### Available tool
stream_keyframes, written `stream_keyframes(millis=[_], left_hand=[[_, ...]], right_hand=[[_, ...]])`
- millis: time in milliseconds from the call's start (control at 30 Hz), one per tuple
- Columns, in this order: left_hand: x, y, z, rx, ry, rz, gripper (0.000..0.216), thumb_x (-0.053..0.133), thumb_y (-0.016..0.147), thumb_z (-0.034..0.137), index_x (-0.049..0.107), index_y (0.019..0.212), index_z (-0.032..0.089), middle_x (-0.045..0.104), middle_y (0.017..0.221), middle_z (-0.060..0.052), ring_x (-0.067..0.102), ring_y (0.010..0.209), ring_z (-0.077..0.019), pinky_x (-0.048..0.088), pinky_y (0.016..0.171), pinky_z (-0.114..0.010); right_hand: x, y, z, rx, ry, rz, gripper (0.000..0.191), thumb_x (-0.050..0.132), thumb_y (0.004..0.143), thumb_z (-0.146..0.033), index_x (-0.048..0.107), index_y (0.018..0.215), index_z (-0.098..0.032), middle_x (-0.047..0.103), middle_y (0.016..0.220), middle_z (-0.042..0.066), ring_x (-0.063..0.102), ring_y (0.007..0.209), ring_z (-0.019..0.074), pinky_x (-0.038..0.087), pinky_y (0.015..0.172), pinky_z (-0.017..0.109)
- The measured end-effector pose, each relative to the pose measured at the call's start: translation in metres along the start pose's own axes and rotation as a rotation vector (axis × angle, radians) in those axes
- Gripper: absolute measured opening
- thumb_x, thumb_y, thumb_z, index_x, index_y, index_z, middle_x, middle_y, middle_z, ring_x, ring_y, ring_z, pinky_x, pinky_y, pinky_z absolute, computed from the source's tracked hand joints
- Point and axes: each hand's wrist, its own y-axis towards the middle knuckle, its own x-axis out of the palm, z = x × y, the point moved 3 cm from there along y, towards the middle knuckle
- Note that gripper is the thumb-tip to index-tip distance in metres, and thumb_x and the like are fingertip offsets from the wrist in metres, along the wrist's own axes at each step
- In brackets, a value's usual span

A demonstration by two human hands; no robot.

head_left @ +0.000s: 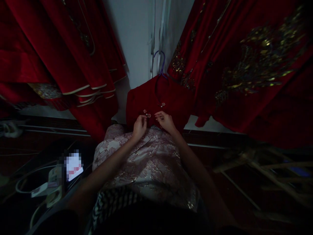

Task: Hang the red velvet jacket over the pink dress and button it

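A red garment hangs in front of me on a purple hanger. Two flower-shaped beaded fasteners sit on its front: a lower left beaded fastener and an upper right beaded fastener. My left hand is closed in a pinch, its fingertips right at the lower fastener; what lies between them is too dark to see. Just to the right, my right hand is pinched over the garment's front, its fingers curled, below the upper fastener. Whatever it holds is too small to make out.
Pink-and-silver brocade cloth covers my lap. More red garments hang at left, and sequined red clothing at right. A lit phone and a power strip with cables lie at lower left. A wooden frame stands at right.
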Motion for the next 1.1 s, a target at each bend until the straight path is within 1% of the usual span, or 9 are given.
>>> stream_keyframes(millis=[100, 200, 300, 433, 567, 767, 867, 1000, 1100], left_hand=[[0.015, -0.011, -0.023, -0.154, 0.017, 0.028, 0.015, 0.041, 0.089, 0.019, 0.053, 0.098, 0.019, 0.062, 0.104, -0.009, 0.06, 0.1, -0.0184, 0.045, 0.094, -0.034], [0.023, -0.012, -0.041, -0.268, 0.084, -0.092, 0.016, 0.052, 0.081, 0.018, 0.055, 0.097, 0.02, 0.061, 0.105, -0.009, 0.062, 0.096, -0.0201, 0.047, 0.091, -0.035], [0.022, -0.013, -0.043, -0.19, 0.119, -0.269, 0.028, 0.063, 0.072, 0.021, 0.058, 0.1, 0.021, 0.062, 0.106, -0.007, 0.063, 0.092, -0.0195, 0.048, 0.087, -0.033], [0.013, -0.018, -0.038, -0.136, 0.14, -0.382, 0.04, 0.069, 0.068, 0.028, 0.057, 0.105, 0.021, 0.064, 0.104, -0.005, 0.063, 0.088, -0.0173, 0.049, 0.081, -0.029], [0.009, -0.023, -0.031, -0.085, 0.285, -0.431, 0.028, 0.065, 0.072, 0.028, 0.058, 0.099, 0.021, 0.066, 0.099, -0.006, 0.064, 0.085, -0.0192, 0.048, 0.075, -0.029], [-0.006, -0.02, -0.022, -0.117, 0.415, -0.318, 0.019, 0.061, 0.076, 0.027, 0.057, 0.093, 0.02, 0.067, 0.092, -0.009, 0.064, 0.082, -0.0215, 0.045, 0.072, -0.029], [-0.038, -0.008, -0.005, -0.122, 0.409, -0.186, 0.016, 0.059, 0.077, 0.034, 0.056, 0.085, 0.021, 0.065, 0.078, -0.004, 0.061, 0.07, -0.0193, 0.043, 0.066, -0.028], [-0.079, 0.011, 0.035, -0.141, 0.35, 0.07, 0.016, 0.062, 0.071, 0.033, 0.052, 0.076, 0.021, 0.059, 0.069, 0.001, 0.057, 0.064, -0.016, 0.04, 0.063, -0.025], [-0.064, 0.005, 0.057, -0.131, 0.174, 0.17, 0.017, 0.063, 0.069, 0.027, 0.05, 0.077, 0.02, 0.057, 0.068, 0.002, 0.055, 0.063, -0.0136, 0.04, 0.062, -0.023]], right_hand=[[-0.018, -0.019, 0.009, 0.044, -0.061, 0.029, 0.016, 0.051, 0.084, -0.018, 0.062, 0.096, -0.02, 0.071, 0.091, 0.004, 0.068, 0.077, 0.0128, 0.054, 0.073, 0.027], [-0.027, -0.037, 0.023, 0.093, -0.125, 0.008, 0.017, 0.053, 0.082, -0.017, 0.061, 0.097, -0.02, 0.07, 0.088, 0.004, 0.067, 0.076, 0.0128, 0.054, 0.072, 0.027], [-0.022, -0.052, 0.038, 0.151, -0.157, -0.035, 0.022, 0.061, 0.08, -0.025, 0.059, 0.101, -0.018, 0.069, 0.091, 0.006, 0.065, 0.076, 0.0137, 0.053, 0.07, 0.028], [-0.005, -0.062, 0.048, 0.201, -0.102, -0.094, 0.028, 0.064, 0.078, -0.028, 0.055, 0.102, -0.018, 0.066, 0.079, 0.002, 0.063, 0.071, 0.0124, 0.051, 0.067, 0.026], [0.006, -0.065, 0.04, 0.2, -0.044, -0.068, 0.025, 0.067, 0.072, -0.026, 0.056, 0.093, -0.018, 0.062, 0.073, -0.001, 0.061, 0.068, 0.012, 0.049, 0.064, 0.024], [-0.001, -0.071, 0.037, 0.193, -0.02, 0.002, 0.02, 0.066, 0.071, -0.031, 0.062, 0.086, -0.018, 0.064, 0.073, 0.001, 0.06, 0.068, 0.0128, 0.048, 0.066, 0.025], [-0.017, -0.075, 0.04, 0.233, 0.016, 0.063, 0.025, 0.069, 0.069, -0.036, 0.064, 0.085, -0.018, 0.066, 0.071, 0.001, 0.06, 0.065, 0.0131, 0.047, 0.063, 0.025], [-0.043, -0.075, 0.025, 0.273, 0.221, 0.16, 0.033, 0.075, 0.063, -0.04, 0.067, 0.086, -0.017, 0.07, 0.077, 0.004, 0.061, 0.065, 0.0132, 0.047, 0.062, 0.025], [-0.049, -0.075, 0.003, 0.353, 0.458, 0.201, 0.038, 0.078, 0.058, -0.039, 0.068, 0.087, -0.017, 0.072, 0.081, 0.005, 0.06, 0.062, 0.0115, 0.043, 0.053, 0.022]])
